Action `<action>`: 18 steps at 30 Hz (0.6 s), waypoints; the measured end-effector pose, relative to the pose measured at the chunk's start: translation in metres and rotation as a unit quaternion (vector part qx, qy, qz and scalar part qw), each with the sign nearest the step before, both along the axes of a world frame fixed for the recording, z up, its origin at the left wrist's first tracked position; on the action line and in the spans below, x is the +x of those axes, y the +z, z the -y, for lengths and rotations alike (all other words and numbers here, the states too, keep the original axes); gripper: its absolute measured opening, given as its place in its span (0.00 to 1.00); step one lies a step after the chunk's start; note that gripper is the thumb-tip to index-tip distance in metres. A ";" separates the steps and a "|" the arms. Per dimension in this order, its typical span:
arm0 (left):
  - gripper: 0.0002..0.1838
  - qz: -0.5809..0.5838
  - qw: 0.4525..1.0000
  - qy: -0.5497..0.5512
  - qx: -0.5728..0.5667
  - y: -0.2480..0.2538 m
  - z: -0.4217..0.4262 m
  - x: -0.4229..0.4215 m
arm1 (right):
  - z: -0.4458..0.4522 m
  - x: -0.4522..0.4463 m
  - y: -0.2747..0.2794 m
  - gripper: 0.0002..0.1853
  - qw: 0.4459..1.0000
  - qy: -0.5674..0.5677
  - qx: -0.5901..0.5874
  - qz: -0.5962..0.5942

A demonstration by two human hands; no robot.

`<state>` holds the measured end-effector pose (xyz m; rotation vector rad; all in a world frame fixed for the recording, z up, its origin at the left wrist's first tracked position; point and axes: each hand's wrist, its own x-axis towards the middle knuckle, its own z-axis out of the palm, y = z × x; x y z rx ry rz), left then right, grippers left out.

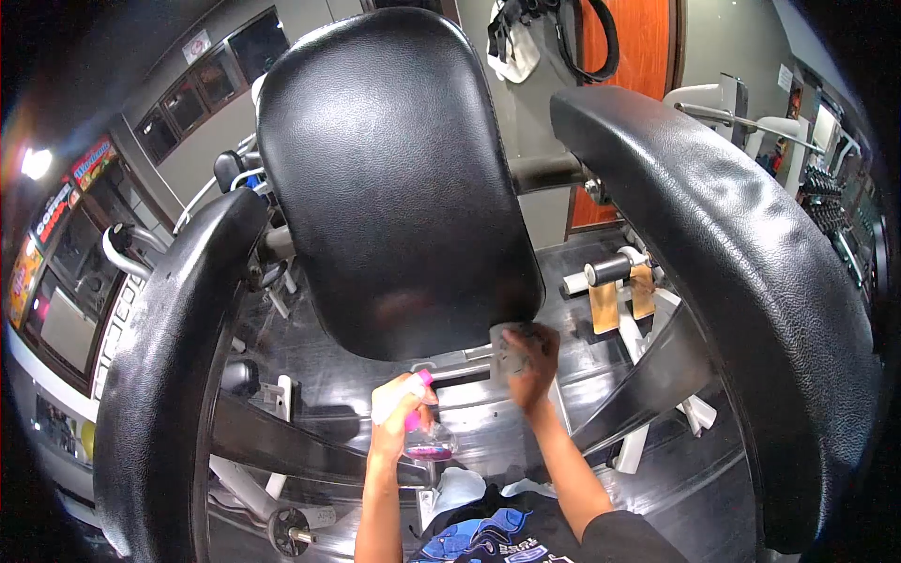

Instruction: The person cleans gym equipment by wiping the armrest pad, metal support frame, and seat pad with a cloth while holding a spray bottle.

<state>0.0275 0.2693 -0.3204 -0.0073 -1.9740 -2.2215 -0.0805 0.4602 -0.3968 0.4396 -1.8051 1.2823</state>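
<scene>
My left hand (402, 405) is closed around a spray bottle (432, 443) with a pink and white trigger head and a clear body holding pink liquid. In my right hand (533, 361) is a grey cloth (508, 351), pressed at the lower right corner of a black padded backrest (394, 178). The backrest fills the upper middle of the view, its surface shiny. On either side of it run padded black arms, the left armrest (174, 347) and the right armrest (751, 253). The fingertips of my right hand are partly hidden by the cloth.
A weight plate (288, 532) sits on a bar at the lower left. Behind the right armrest stands a white-framed machine with a black roller (608, 270). Dumbbell racks (824, 202) line the far right. A bag (514, 42) hangs on the back wall beside an orange door (643, 47).
</scene>
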 end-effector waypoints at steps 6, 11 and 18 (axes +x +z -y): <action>0.16 0.014 1.000 -0.009 -0.001 -0.004 -0.004 -0.002 | -0.017 -0.045 0.055 0.14 0.967 0.032 -0.251 0.023; 0.17 0.025 0.999 -0.022 -0.011 -0.006 -0.011 -0.008 | -0.026 -0.051 0.040 0.15 0.829 0.212 -0.454 0.247; 0.17 0.039 0.998 -0.041 -0.026 -0.007 -0.019 -0.017 | -0.016 -0.019 -0.025 0.18 0.844 0.175 -0.365 0.353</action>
